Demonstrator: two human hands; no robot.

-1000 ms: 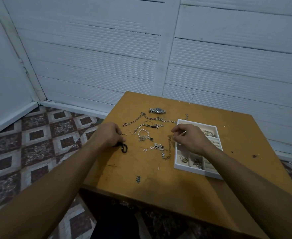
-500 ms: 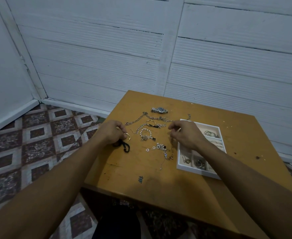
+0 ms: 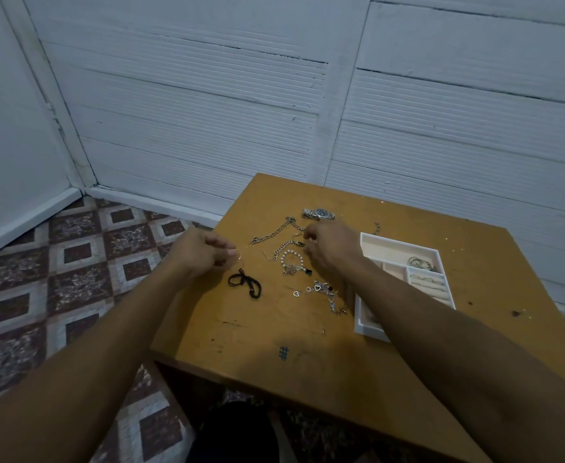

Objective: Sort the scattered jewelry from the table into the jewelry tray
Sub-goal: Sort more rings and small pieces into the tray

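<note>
Jewelry lies scattered on the wooden table (image 3: 308, 355): a silver watch (image 3: 318, 213) at the back, a long silver chain (image 3: 272, 232), a pearl bracelet (image 3: 292, 259), a heart-charm chain (image 3: 318, 290) and a black cord (image 3: 245, 283). The white jewelry tray (image 3: 404, 247) stands at the right with several pieces in its compartments. My left hand (image 3: 197, 252) pinches a thin ring (image 3: 238, 255) above the table's left edge. My right hand (image 3: 333, 248) hovers over the chains with its fingertips pinched at something small; what it is cannot be made out.
A white panelled wall runs close behind the table. Patterned floor tiles (image 3: 74, 262) lie to the left. My right forearm crosses over the tray's near left corner. A small hash mark (image 3: 284, 353) is inked on the tabletop near the front.
My right hand has moved from the tray's left edge leftward and back, over the chains near the watch. My left hand has lifted off the black cord with the thin ring.
</note>
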